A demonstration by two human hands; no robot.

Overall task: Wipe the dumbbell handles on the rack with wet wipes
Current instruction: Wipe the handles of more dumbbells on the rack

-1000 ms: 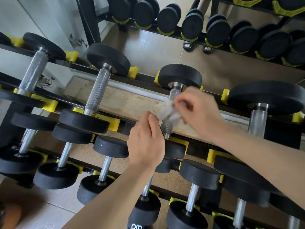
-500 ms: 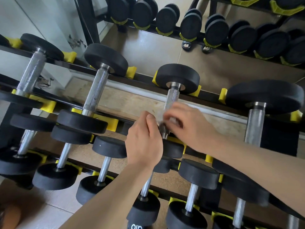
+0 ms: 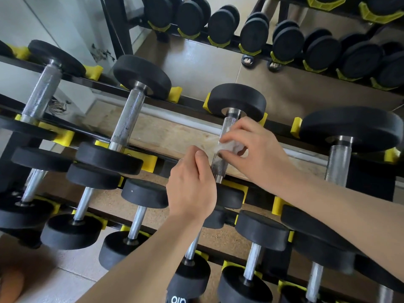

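Slid back up the knurled handle [image 3: 223, 149] since the earlier frame: right hand [image 3: 258, 154], pinching the wet wipe [image 3: 228, 147] around mid-handle. Nearer, at the handle's lower end, left hand [image 3: 192, 189] curled, bracing. Soft, limp wipe; heavy, stiff dumbbell, best left cradled on the rack [image 3: 188, 103] beyond.

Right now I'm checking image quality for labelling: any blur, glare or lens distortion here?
Head view: wide-angle bending curves the rack rails; the right hand and wet wipe are slightly soft; the knurled handle stays crisp; the floor tiles show mild sheen.
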